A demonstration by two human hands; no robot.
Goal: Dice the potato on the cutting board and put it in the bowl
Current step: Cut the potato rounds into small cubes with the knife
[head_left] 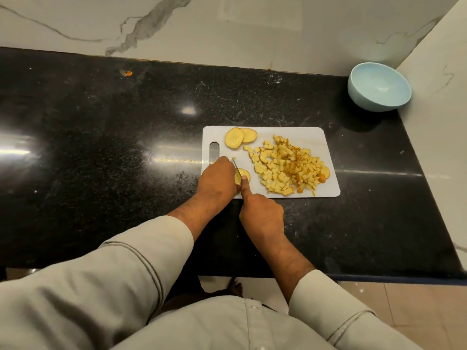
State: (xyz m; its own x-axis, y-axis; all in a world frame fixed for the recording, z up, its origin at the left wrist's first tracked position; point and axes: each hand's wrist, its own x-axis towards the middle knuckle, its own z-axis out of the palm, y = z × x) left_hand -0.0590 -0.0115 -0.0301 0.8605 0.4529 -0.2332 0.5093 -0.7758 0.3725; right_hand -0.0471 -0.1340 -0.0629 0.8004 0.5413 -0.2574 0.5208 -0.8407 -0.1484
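Observation:
A white cutting board [316, 137] lies on the black counter. On its right half sits a pile of diced potato [288, 168]. Two round potato slices [240, 140] overlap at the board's far left. My left hand [217, 184] covers and holds down another slice [245, 174] near the board's front left. My right hand [260, 210] grips a knife [235, 165], index finger stretched along its spine, with the blade running through that slice beside my left fingers. The handle is hidden in my fist. A light blue bowl [379, 85] stands with nothing in it at the back right corner.
The black stone counter [101, 147] stretches wide to the left of the board. Marble walls [252, 29] close off the back and the right side behind the bowl. A small orange scrap [128, 73] lies near the back wall. The counter's front edge is just below my forearms.

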